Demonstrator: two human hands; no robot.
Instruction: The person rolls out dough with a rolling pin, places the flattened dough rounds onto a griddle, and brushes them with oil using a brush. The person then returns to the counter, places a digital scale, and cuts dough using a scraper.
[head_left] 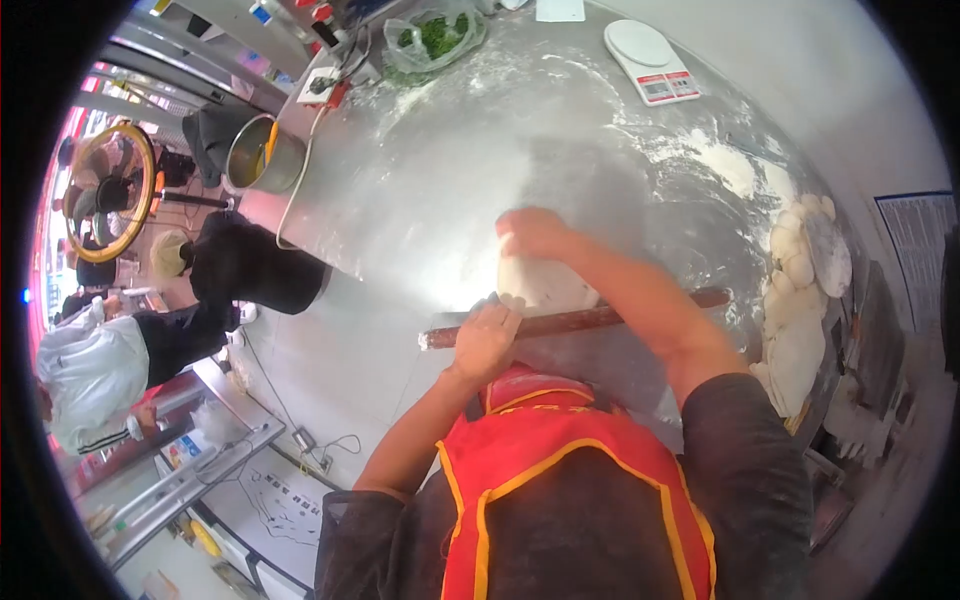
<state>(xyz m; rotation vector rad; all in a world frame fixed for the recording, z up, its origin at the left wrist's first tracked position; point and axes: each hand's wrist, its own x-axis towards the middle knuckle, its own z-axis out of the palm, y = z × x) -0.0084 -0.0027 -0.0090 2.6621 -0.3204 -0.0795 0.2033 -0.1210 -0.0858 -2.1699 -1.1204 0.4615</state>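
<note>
just behind the left hand (488,338) and the right hand (534,233), nearest of all, hangs a red apron (540,440) with yellow trim, between two dark sleeves (745,440). the left hand lies over a reddish-brown rolling pin (570,321), its fingertips reaching the near left edge of the pale dough (545,287); i cannot tell whether its grip closes on the pin. that dough sits between the two hands, up against the pin's far side, over the metal table (430,190). the right hand is curled narrow on the dough's far edge, holding it, while its forearm crosses above the pin.

well to the right of both hands, more lumps of dough (792,255) lie along the table's side, with a patch of flour (725,168) beyond them. farther ahead and to the right of the hands stands a white scale (650,62); ahead and to the left, a clear plastic bag of green leaves (433,40). left of the hands, near the table's edge, is a steel pot (263,155). far off to the left are a round fan (100,193) and another person in a white top (95,365).
</note>
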